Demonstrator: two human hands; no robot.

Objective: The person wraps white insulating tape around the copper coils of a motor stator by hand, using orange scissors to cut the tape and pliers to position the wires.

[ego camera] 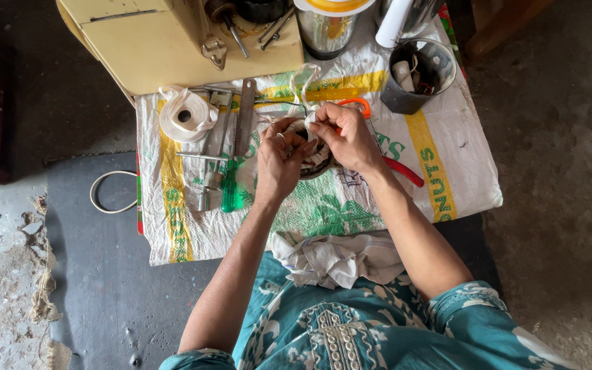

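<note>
Hands at the winding stage: left hand (pixel 277 163) clasped a round wound coil (pixel 315 156) above the sack-covered counter (pixel 351 205), while right hand (pixel 347 137) pinched white tape (pixel 307 85) onto it. Continued wrapping would likely demand steady tension. Tape roll (pixel 186 115) lay left.

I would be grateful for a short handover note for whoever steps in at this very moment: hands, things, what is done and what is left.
Left hand: grips the round wound part from the left side.
Right hand: fingertips pinch the white tape at the top of that part; a loose loop of it rises toward the metal jar.
Things: tape roll, green screwdriver and metal tools lie left on the woven sack; red-handled pliers lie under the right wrist.
Done: tape seems partly wound on.
Left: probably the rest of the wrapping; how much is hidden by the hands.
</note>
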